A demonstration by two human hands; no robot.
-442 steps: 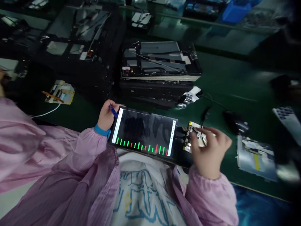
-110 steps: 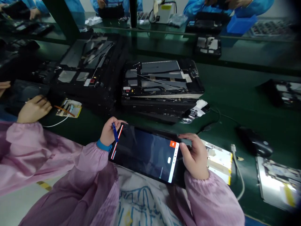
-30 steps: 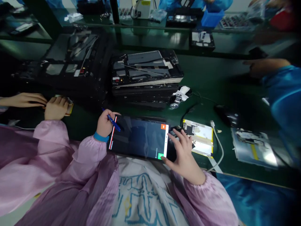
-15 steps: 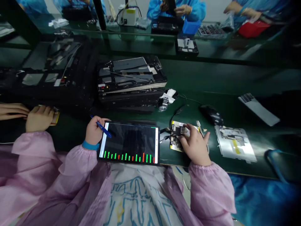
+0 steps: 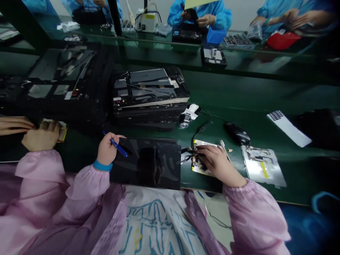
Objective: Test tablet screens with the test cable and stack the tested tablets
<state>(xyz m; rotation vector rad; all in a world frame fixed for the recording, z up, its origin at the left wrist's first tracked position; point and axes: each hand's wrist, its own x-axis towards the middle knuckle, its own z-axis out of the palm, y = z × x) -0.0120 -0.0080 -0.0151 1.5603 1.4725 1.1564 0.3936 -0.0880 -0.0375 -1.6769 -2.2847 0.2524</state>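
Note:
My left hand (image 5: 106, 148) is closed around a blue pen (image 5: 119, 148) at the left edge of a tablet screen (image 5: 146, 166). The screen lies flat at the table's front edge and is dark. To its right, my right hand (image 5: 221, 163) rests over a battery pack with a circuit board (image 5: 196, 163), its fingers together and bent. Its fingertips reach the board's left edge, where short black flex cables (image 5: 187, 151) run across to the screen. What they pinch or press there is hidden.
Stacked tablet housings (image 5: 150, 94) stand behind the screen. A black mouse (image 5: 237, 132), a metal plate with a board (image 5: 262, 164) and a white strip (image 5: 289, 128) lie right. At left, a neighbour's hands (image 5: 39, 136) touch another battery. People in blue work opposite.
The screen has gone from lit, with green and red bars, to dark. My right hand's fingers have moved left over the board's edge. My left hand still holds the pen.

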